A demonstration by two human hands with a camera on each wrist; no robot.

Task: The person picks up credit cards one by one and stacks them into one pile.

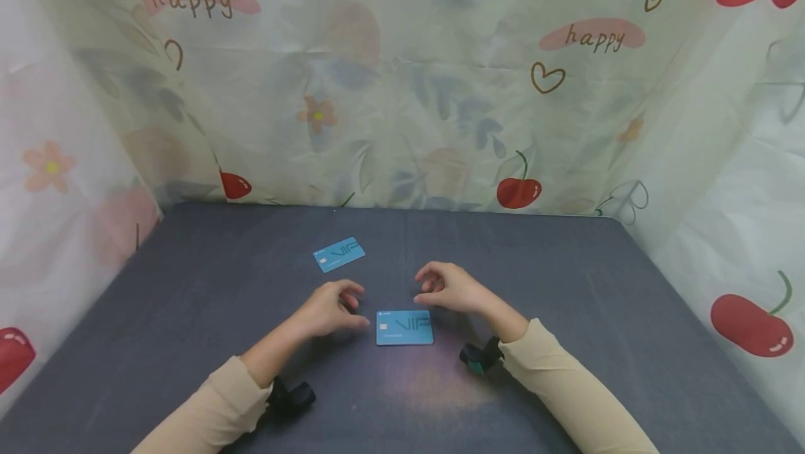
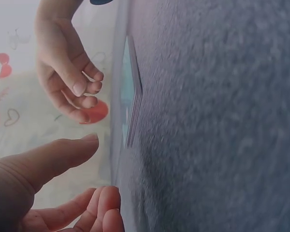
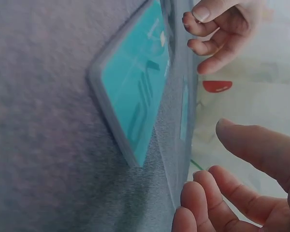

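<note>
A neat stack of blue VIP cards [image 1: 404, 328] lies on the dark table in front of the person, its layered edges [image 2: 136, 118] showing in the left wrist view. Just left of the stack, the left hand [image 1: 333, 309] hovers with thumb and fingers apart and nothing between them. Beyond the stack's right corner is the right hand [image 1: 449, 288], its fingers loosely bent and holding nothing. In the right wrist view the top card [image 3: 135, 87] faces up, with a chip and dark lettering. Farther back and left, another blue VIP card [image 1: 339, 254] lies tilted on the table.
A dark grey cloth covers the table [image 1: 541, 265]. Printed curtains [image 1: 402, 91] with cherries and flowers hang behind it and along both sides. Black wrist devices [image 1: 292, 396] are strapped below the beige sleeves.
</note>
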